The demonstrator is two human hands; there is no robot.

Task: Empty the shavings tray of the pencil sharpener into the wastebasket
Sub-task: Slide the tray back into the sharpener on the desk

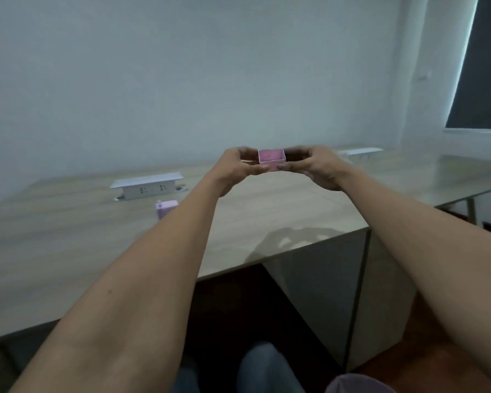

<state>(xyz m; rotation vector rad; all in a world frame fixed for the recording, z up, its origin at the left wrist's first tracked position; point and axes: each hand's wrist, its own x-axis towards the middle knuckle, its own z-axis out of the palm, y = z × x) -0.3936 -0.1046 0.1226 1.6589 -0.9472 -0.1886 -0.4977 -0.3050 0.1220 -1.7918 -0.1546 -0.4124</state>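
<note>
I hold the tray (271,159) at frame centre, upright, between left hand (240,165) and right hand (313,167), both pinching it; the wastebasket (360,384) lies at lower right, nearer the right hand.

A small pink shavings tray (271,159), an open-topped rectangular box with pale rims, was held upright in mid-air above the far middle of the desk, pinched at its left and right ends. Its inside looked empty, though blurred. The pink pencil sharpener (166,209) stood on the desk, well apart, nearer and left.
</note>
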